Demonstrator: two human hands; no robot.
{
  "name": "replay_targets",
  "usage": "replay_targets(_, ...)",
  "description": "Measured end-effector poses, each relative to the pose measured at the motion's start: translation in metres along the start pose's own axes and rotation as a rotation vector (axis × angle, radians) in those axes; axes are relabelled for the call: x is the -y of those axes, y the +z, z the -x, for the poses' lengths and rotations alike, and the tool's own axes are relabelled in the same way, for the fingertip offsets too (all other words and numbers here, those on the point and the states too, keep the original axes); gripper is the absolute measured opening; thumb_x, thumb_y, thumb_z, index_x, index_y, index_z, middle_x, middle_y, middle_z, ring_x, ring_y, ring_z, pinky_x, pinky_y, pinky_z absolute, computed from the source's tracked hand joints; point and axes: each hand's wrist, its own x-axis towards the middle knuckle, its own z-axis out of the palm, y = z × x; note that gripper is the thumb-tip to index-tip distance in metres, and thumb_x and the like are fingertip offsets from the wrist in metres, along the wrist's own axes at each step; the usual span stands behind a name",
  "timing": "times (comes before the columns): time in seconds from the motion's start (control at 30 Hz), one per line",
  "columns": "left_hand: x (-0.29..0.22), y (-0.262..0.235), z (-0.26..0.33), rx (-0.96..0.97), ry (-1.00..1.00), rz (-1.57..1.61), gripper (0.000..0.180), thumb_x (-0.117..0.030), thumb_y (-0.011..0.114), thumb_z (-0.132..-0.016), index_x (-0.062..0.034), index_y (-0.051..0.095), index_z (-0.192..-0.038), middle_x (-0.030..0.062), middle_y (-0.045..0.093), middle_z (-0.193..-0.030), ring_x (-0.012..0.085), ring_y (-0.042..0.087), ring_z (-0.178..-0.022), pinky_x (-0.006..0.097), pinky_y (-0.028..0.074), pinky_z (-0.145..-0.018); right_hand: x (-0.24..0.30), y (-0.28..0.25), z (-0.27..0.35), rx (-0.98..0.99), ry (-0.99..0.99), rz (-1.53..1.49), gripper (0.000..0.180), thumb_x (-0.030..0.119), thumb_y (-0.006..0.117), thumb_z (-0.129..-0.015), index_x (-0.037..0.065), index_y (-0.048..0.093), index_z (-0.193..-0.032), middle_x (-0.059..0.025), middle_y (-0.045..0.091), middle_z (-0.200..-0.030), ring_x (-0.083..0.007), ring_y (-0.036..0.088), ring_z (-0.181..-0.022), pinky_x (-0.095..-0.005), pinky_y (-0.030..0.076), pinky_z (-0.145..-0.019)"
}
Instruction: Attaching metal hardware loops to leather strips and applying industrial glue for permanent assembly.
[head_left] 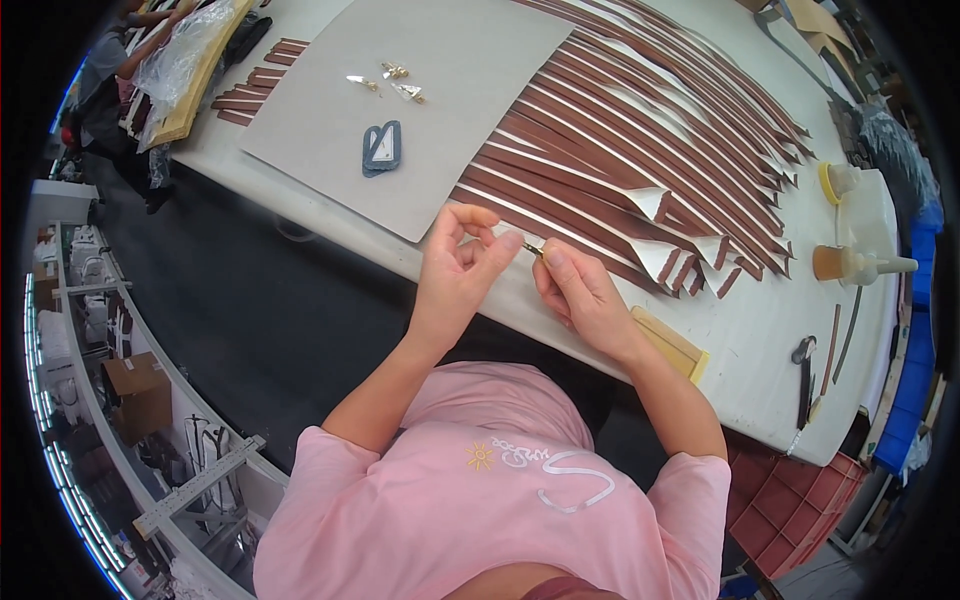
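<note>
the right hand (580,295) pinches a small, slim, dark-and-gold piece (534,250) inside the white table's (755,365) near edge, right of the flat grey sheet's (320,140) near corner. the left hand's (458,262) thumb meets its tip; whether that grips, i cannot tell. a steady right pinch should help alignment.

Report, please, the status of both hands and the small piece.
Right hand pinching small dark piece. Left hand close by, grip unclear. Brown strips lie just beyond.
</note>
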Motion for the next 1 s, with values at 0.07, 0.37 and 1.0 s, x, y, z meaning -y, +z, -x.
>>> replay_targets(0.07, -0.002, 0.008, 0.0, 0.136, -0.118, -0.012, 0.021, -0.017, 0.069, -0.093, -0.0053, 0.053, -0.098, 0.0012, 0.055, -0.098, -0.0009, 0.046, -0.064, 0.015, 0.034, -0.055, -0.002, 0.0, 0.001, 0.01, -0.035, 0.007, 0.04, 0.033, 0.035, -0.108, 0.007, 0.048, -0.081, 0.0033, 0.039, -0.067, -0.0059, 0.034, -0.06, -0.023, 0.031, -0.055)
replay_targets(0.37, 0.007, 0.016, -0.006, 0.144, -0.106, -0.034, 0.022, -0.024, 0.065, -0.096, -0.0058, 0.057, -0.088, -0.002, 0.057, -0.068, 0.002, 0.049, -0.054, 0.017, 0.036, -0.046, -0.002, -0.003, -0.007, -0.023, -0.055, 0.016, 0.039, 0.032, 0.036, -0.108, 0.007, 0.047, -0.08, 0.0025, 0.041, -0.068, -0.006, 0.035, -0.06, -0.0238, 0.032, -0.055)
replay_targets(1.0, 0.013, 0.009, 0.003, 0.103, 0.081, -0.125, 0.019, -0.02, 0.057, -0.1, -0.0034, 0.056, -0.09, 0.0018, 0.054, -0.065, 0.0065, 0.049, -0.051, 0.02, 0.038, -0.046, -0.008, 0.005, 0.004, -0.08, -0.241, 0.148, 0.037, 0.028, 0.037, -0.106, 0.005, 0.049, -0.078, -0.0029, 0.046, -0.063, -0.0137, 0.044, -0.059, -0.031, 0.04, -0.058)
